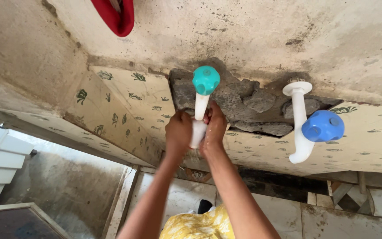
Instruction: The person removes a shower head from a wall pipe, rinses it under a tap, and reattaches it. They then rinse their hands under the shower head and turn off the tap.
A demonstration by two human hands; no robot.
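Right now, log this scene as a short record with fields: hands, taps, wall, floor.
left hand: left hand wrapped around the lower white body of the teal-handled tap
right hand: right hand on the same tap's spout from the other side, fingers curled against it
second tap: blue-handled tap, white body, untouched, to the right
wall: patterned tiles with a broken patch of bare mortar behind the taps
floor: pale tiles
other: red item at the top edge; yellow cloth below the arms

Soft even daylight, edges warped
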